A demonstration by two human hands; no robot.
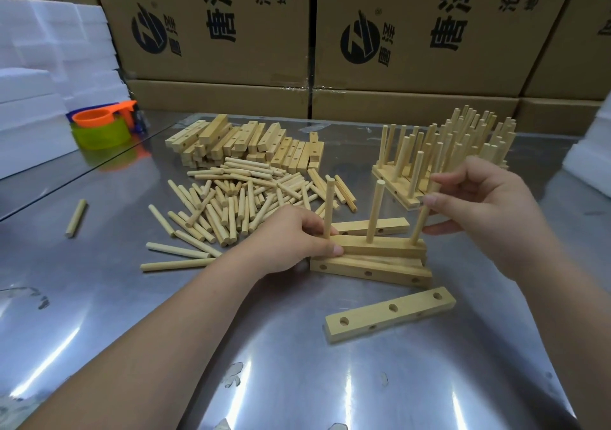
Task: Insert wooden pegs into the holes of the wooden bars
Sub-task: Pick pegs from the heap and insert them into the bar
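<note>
A wooden bar (380, 249) lies on top of other bars in front of me, with pegs standing in its left and middle holes. My left hand (291, 241) grips the bar's left end. My right hand (479, 204) pinches a third peg (418, 226) that stands slightly tilted at the bar's right hole. A loose bar (390, 319) with three empty holes lies nearer to me. Behind is a heap of loose pegs (238, 204) and a stack of empty bars (244, 143).
Finished bars with upright pegs (456, 151) crowd the back right. A stray peg (76, 218) lies at left on the shiny metal table (231, 363). Orange and green plastic cups (99, 128), white foam blocks (39, 65) and cardboard boxes (396, 32) line the back.
</note>
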